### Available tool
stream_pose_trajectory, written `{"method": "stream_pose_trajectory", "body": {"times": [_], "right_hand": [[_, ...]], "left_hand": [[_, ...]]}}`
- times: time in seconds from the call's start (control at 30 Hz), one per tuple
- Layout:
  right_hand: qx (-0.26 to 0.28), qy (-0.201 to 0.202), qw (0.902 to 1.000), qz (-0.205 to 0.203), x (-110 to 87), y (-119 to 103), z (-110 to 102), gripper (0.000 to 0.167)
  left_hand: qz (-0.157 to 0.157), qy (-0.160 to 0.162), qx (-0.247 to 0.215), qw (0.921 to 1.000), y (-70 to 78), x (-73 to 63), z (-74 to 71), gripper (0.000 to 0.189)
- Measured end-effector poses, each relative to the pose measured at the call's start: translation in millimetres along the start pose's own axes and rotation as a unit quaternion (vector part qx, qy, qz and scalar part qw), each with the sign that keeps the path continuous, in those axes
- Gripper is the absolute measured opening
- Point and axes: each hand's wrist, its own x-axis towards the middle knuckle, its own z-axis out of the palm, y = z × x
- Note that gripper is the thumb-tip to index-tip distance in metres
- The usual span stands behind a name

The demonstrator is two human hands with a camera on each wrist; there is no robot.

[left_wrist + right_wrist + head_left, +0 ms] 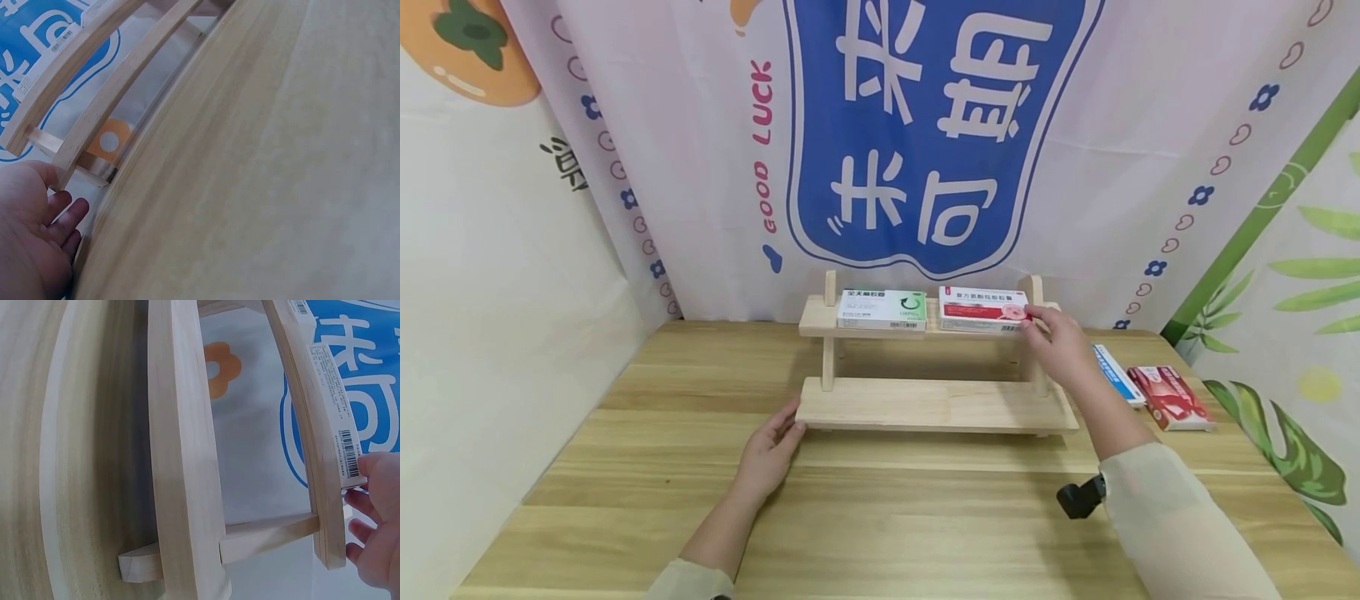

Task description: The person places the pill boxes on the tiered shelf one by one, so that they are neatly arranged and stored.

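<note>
A two-tier wooden display rack [936, 404] stands on the table. On its upper tier lie a green-and-white medicine box [882, 310] at the left and a red-and-white medicine box [981, 308] at the right. My right hand [1063, 346] pinches the right end of the red-and-white box; in the right wrist view, the thumb is at the end of that box [337, 412], beside its barcode. At the lower tier's left end, my left hand [769, 454] grips the board's corner. The left wrist view shows the fingertips [78, 209] bent beneath that board end.
To the right of the rack, a blue-and-white box [1116, 375] lies beside a red box [1171, 398] on the wood-grain table [917, 517]. A printed cloth [722, 167] hangs behind the table, with further cloth at both sides. A black wrist camera [1081, 498] sticks out from the right sleeve.
</note>
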Motion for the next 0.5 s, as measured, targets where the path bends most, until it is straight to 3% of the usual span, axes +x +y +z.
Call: {"method": "stream_pose_trajectory", "body": {"times": [0.27,0.5], "right_hand": [[0.005,0.002,1.0000,-0.005,3.9,3.9,0.5,0.053],[0.032,0.001,0.9993,0.021,-4.3,8.9,-4.1,0.065]], "left_hand": [[0.000,-0.003,0.002,1.0000,-0.6,0.4,-0.1,0.047],[-0.001,-0.003,0.001,1.0000,0.5,-0.8,-1.0,0.047]]}}
